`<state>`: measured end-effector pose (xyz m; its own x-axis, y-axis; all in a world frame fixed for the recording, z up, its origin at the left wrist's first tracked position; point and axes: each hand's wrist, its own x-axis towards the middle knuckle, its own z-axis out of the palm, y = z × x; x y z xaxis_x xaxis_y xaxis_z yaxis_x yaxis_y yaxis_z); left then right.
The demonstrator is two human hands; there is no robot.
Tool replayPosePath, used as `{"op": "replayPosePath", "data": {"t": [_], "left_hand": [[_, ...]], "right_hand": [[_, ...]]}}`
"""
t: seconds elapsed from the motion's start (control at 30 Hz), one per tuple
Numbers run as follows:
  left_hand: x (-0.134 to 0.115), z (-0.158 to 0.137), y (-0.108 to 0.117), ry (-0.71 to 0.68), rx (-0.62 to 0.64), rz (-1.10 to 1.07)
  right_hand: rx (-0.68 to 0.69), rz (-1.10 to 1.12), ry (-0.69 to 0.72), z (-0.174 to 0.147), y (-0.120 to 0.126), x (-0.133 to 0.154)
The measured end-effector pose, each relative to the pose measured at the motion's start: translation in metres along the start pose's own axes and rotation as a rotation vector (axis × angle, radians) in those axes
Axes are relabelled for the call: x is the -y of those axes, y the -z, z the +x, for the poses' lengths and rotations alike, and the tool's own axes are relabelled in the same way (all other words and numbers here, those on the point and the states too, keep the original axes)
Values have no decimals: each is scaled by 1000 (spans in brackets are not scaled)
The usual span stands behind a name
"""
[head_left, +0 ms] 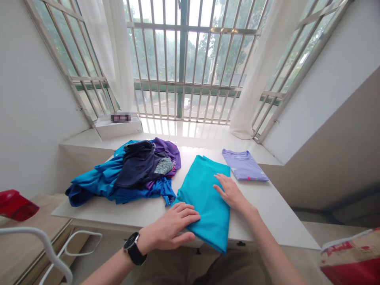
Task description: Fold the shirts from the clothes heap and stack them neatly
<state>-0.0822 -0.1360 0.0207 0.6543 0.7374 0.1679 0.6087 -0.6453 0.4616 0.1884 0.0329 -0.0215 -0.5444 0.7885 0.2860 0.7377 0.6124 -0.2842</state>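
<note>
My L hand point(175, 226) lies flat on the nr L edge of the teal cloth point(204, 178), fingers close tog. & thumb out to the side, w/ a black watch point(135, 248) on that wrist. My R hand point(229, 191) rests on the cloth's R edge, palm down, fingers a bit apart, thumb spread; neither hand pinches anything. The cloth is folded in a long shape, mid of the white surface point(268, 217), its nr corner poking over the front edge. L of it, nr, is a messy pile point(138, 168) of clothes: blue, navy & purple. R of it, farther back, a lilac tee point(245, 165) lies folded, neckline away from me. Behind, on the sill point(184, 131), a white box point(118, 130) sits at the L, & a barred window point(168, 59) is btwn white curtains point(252, 87).
</note>
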Motion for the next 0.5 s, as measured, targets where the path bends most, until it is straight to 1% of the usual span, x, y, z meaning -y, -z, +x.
{"op": "replayPosePath", "data": {"t": [0.07, 0.17, 0.3, 0.37, 0.43, 0.5], "left_hand": [[2, -5, 5, 22, -30, -18], [4, -18, 6, 90, -82, 4], [7, -37, -4, 248, -165, 142], [8, -41, -12, 327, -196, 229], [8, -40, -19, 351, -182, 291], [5, -33, -24, 330, -133, 321]], "right_hand": [[42, -101, -1, 0, -4, -3], [69, -207, 1, -23, -3, 8], [61, -247, 21, -63, 15, 33], [79, -223, 17, -75, 24, 37], [70, -191, 2, -81, 30, 30], [20, -177, -10, -85, 31, 13]]}}
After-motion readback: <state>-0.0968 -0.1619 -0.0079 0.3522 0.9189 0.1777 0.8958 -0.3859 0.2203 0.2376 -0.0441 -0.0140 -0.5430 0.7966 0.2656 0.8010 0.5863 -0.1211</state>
